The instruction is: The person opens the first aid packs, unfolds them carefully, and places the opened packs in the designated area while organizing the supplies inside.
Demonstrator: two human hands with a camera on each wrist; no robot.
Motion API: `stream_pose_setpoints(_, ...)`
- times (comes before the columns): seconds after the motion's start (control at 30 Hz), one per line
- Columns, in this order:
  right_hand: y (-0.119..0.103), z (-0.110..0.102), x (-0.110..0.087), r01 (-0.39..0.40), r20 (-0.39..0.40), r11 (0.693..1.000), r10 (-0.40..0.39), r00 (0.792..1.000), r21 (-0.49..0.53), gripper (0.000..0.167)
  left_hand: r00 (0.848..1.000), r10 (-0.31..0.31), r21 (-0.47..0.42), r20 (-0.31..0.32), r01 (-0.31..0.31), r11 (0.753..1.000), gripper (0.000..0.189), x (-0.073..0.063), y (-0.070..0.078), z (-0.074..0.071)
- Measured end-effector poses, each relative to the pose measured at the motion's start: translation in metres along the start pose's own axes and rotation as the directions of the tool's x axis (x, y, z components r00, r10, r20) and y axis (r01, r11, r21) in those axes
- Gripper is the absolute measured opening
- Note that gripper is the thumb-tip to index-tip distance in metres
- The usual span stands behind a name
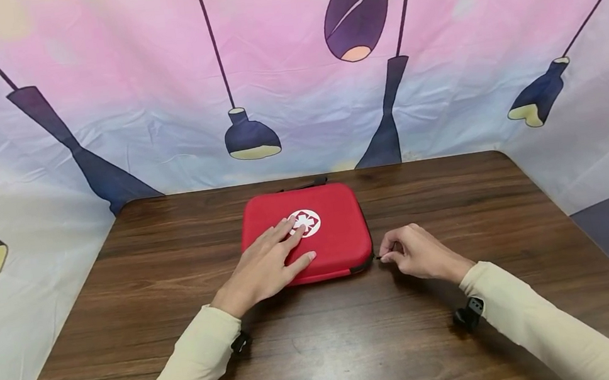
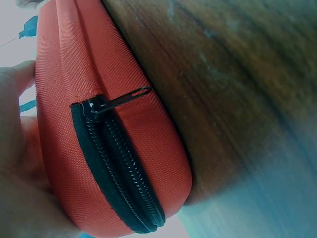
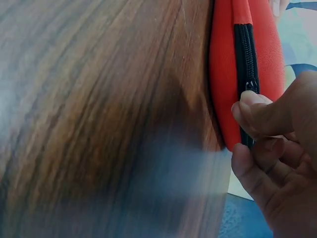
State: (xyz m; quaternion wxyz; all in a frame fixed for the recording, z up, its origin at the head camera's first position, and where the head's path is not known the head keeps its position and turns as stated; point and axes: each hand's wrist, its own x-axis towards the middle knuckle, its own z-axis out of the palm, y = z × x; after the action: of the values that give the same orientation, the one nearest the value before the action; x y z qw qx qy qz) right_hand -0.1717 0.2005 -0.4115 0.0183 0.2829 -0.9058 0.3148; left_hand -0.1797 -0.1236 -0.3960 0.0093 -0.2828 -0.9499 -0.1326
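A red first-aid case (image 1: 333, 237) with a white cross emblem lies flat on the table. My left hand (image 1: 267, 261) rests on its lid with fingers extended, partly covering the emblem. At the case's front right corner, my right hand (image 1: 418, 255) pinches a small black zipper pull (image 1: 378, 258) between thumb and fingers. The right wrist view shows the zipper slider (image 3: 251, 86) on the black zipper, right at my fingertips; the pull itself is mostly hidden there. In the left wrist view, another zipper pull (image 2: 130, 98) hangs loose at the zipper's end, and the zipper teeth there are joined.
The case stands on a dark wooden table (image 1: 163, 245). A black strap (image 1: 312, 183) shows behind the case. A hanging cloth (image 1: 168, 105) printed with lamps rises beyond the table's back edge. Each wrist wears a black camera band (image 1: 470, 314).
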Motion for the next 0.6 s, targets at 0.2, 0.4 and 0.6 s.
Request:
stream_pose_setpoints(0.2, -0.0078, 0.0040, -0.0004, 0.010, 0.042, 1.000, -0.011, 0.999, 0.010, 0.020, 1.000, 0.004, 0.002, 0.001, -0.004, 1.000, 0.070, 0.0008, -0.0001, 0.0003)
stream_pose_setpoints(0.4, -0.0085, 0.0068, -0.0029, 0.025, 0.032, 1.000, -0.025, 0.999, -0.001, 0.018, 1.000, 0.000, -0.006, 0.010, 0.000, 1.000, 0.071, 0.0023, 0.0003, 0.0007)
stream_pose_setpoints(0.6, -0.0093, 0.0061, -0.0019, 0.020, -0.028, 0.999, -0.021, 0.999, -0.042, 0.016, 1.000, -0.007, -0.009, 0.012, 0.007, 1.000, 0.070, 0.0019, 0.0003, -0.0005)
